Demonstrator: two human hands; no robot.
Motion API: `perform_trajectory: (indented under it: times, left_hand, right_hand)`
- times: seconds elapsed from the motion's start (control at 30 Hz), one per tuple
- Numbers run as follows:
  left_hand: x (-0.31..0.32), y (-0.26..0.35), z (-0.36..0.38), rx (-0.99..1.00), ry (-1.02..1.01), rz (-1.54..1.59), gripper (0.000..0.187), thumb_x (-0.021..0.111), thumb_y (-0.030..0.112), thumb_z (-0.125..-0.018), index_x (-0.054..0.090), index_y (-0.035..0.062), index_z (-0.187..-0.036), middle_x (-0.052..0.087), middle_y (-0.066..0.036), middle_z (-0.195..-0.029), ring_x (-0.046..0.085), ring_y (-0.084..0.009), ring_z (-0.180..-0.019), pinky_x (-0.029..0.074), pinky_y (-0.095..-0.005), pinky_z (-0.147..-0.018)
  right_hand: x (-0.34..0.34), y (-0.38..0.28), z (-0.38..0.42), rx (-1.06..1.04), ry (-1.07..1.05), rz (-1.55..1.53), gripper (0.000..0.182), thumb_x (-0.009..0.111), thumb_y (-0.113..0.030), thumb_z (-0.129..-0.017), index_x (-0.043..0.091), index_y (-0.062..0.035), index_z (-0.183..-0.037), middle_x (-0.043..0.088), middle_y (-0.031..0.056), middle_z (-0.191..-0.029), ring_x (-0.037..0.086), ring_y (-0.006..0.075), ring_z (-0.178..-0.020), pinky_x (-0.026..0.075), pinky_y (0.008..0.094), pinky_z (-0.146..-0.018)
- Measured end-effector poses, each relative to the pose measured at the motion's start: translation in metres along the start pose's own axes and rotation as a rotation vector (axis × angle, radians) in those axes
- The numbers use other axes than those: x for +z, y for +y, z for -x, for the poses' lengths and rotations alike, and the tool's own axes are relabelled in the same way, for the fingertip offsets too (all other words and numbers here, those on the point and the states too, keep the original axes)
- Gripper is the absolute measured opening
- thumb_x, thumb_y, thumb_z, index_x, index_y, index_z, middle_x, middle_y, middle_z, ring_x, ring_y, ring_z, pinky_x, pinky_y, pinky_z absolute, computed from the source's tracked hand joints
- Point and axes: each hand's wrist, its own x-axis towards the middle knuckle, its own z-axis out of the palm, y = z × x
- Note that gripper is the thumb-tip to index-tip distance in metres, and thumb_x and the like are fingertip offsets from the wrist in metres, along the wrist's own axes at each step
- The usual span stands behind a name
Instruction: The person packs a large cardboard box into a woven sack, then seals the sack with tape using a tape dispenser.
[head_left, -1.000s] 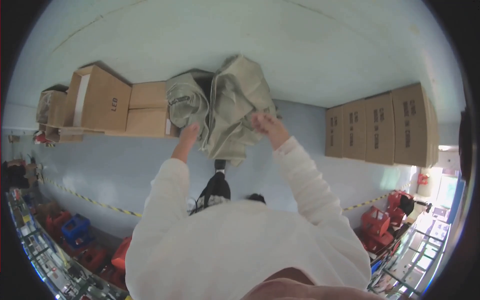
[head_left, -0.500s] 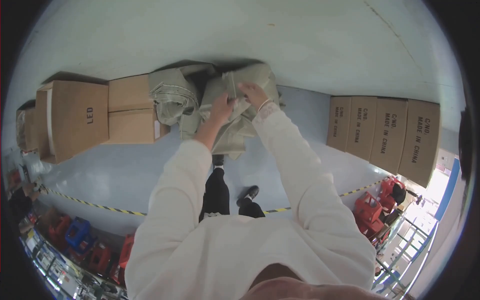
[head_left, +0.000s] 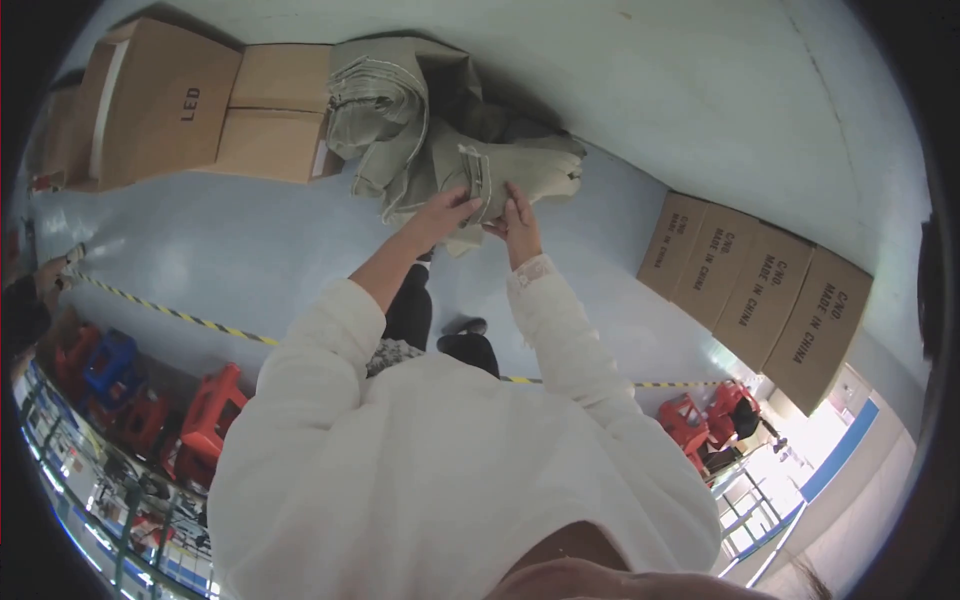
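Observation:
Both hands grip a folded grey-green woven sack [head_left: 478, 172] low in front of me, beside the wall. Its stitched edge runs up between my hands. My left hand [head_left: 447, 214] is closed on the left side of the fold. On the right, my right hand [head_left: 518, 226] pinches the sack between thumb and fingers. More of the same cloth spreads behind and to the right of my hands in loose folds. Just left of it, a thick folded stack of sacks [head_left: 375, 100] leans by the cardboard boxes.
An LED-marked cardboard box [head_left: 170, 105] and a plain box [head_left: 270, 140] stand left along the wall. Several printed cartons [head_left: 745, 285] line the right side. Behind me are a yellow-black floor tape [head_left: 190, 318], red stools [head_left: 210, 410] and a person's arm [head_left: 45, 285] at far left.
My view has shifted, and the boxes sit differently in it. My hands have come closer to my body with the sack's edge, and the cloth under them has drawn up.

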Motion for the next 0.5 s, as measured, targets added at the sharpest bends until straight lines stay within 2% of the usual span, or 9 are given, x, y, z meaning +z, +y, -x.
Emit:
perform_trajectory:
  times: [0.03, 0.13, 0.23, 0.3, 0.33, 0.4, 0.43, 0.5]
  left_hand:
    - [0.002, -0.002, -0.001, 0.007, 0.002, 0.000, 0.021, 0.051, 0.033, -0.086, 0.052, 0.0130, -0.087, 0.050, 0.002, -0.077, 0.042, -0.0093, -0.070, 0.032, -0.0232, -0.064]
    - [0.011, -0.005, -0.002, 0.036, 0.031, 0.094, 0.018, 0.050, 0.031, -0.086, 0.052, 0.0134, -0.080, 0.051, 0.002, -0.075, 0.042, -0.0091, -0.070, 0.032, -0.0230, -0.066]
    - [0.012, 0.002, 0.002, 0.078, 0.172, 0.069, 0.022, 0.047, 0.032, -0.086, 0.052, 0.0104, -0.085, 0.053, -0.001, -0.081, 0.044, -0.0121, -0.077, 0.033, -0.0268, -0.073]
    - [0.006, 0.012, 0.003, 0.123, 0.296, 0.000, 0.028, 0.045, 0.034, -0.085, 0.055, 0.0082, -0.090, 0.057, -0.007, -0.090, 0.049, -0.0182, -0.083, 0.035, -0.0315, -0.076]
    - [-0.002, 0.021, 0.001, 0.142, 0.324, -0.021, 0.030, 0.045, 0.035, -0.085, 0.055, 0.0076, -0.091, 0.058, -0.009, -0.092, 0.050, -0.0197, -0.084, 0.036, -0.0326, -0.076]
    - [-0.017, 0.046, -0.001, 0.112, 0.432, -0.123, 0.045, 0.045, 0.041, -0.084, 0.049, 0.0050, -0.111, 0.053, -0.014, -0.112, 0.047, -0.0272, -0.104, 0.034, -0.0373, -0.089]
    - [-0.028, 0.057, 0.000, 0.104, 0.457, -0.151, 0.050, 0.045, 0.043, -0.084, 0.048, 0.0044, -0.116, 0.051, -0.015, -0.117, 0.046, -0.0290, -0.109, 0.034, -0.0385, -0.092]
    - [-0.049, 0.090, 0.001, 0.118, 0.566, -0.255, 0.060, 0.046, 0.047, -0.083, 0.045, 0.0007, -0.122, 0.048, -0.018, -0.123, 0.044, -0.0317, -0.114, 0.032, -0.0403, -0.095]
  right_hand:
    - [-0.002, 0.000, 0.002, -0.006, 0.007, 0.003, 0.047, 0.042, -0.032, -0.091, 0.032, -0.0114, -0.132, 0.056, 0.0065, -0.089, 0.057, 0.0148, -0.078, 0.053, 0.0338, -0.076]
    - [-0.014, 0.005, 0.005, -0.029, 0.073, 0.069, 0.048, 0.033, -0.019, -0.090, 0.024, -0.0149, -0.137, 0.054, 0.0112, -0.102, 0.059, 0.0211, -0.078, 0.053, 0.0351, -0.075]
    - [-0.035, 0.015, 0.015, -0.149, 0.198, 0.229, 0.047, 0.029, -0.015, -0.090, 0.027, -0.0151, -0.137, 0.048, 0.0108, -0.108, 0.051, 0.0177, -0.074, 0.052, 0.0322, -0.066]
    - [-0.049, 0.014, 0.032, -0.164, 0.238, 0.276, 0.046, 0.030, -0.017, -0.092, 0.026, -0.0139, -0.138, 0.038, 0.0131, -0.125, 0.048, 0.0222, -0.096, 0.051, 0.0349, -0.074]
    - [-0.055, 0.012, 0.037, -0.175, 0.252, 0.284, 0.046, 0.030, -0.018, -0.092, 0.025, -0.0136, -0.138, 0.036, 0.0137, -0.129, 0.047, 0.0233, -0.101, 0.051, 0.0356, -0.076]
    - [-0.071, 0.010, 0.052, -0.197, 0.250, 0.207, 0.047, 0.030, -0.016, -0.092, 0.024, -0.0135, -0.138, 0.029, 0.0149, -0.136, 0.044, 0.0266, -0.110, 0.048, 0.0398, -0.083]
    - [-0.073, 0.008, 0.062, -0.201, 0.252, 0.187, 0.047, 0.030, -0.016, -0.092, 0.023, -0.0135, -0.138, 0.027, 0.0153, -0.137, 0.043, 0.0274, -0.113, 0.048, 0.0408, -0.084]
    - [-0.073, -0.010, 0.086, -0.226, 0.242, 0.182, 0.046, 0.030, -0.014, -0.092, 0.025, -0.0150, -0.138, 0.032, 0.0124, -0.134, 0.042, 0.0235, -0.111, 0.045, 0.0393, -0.086]
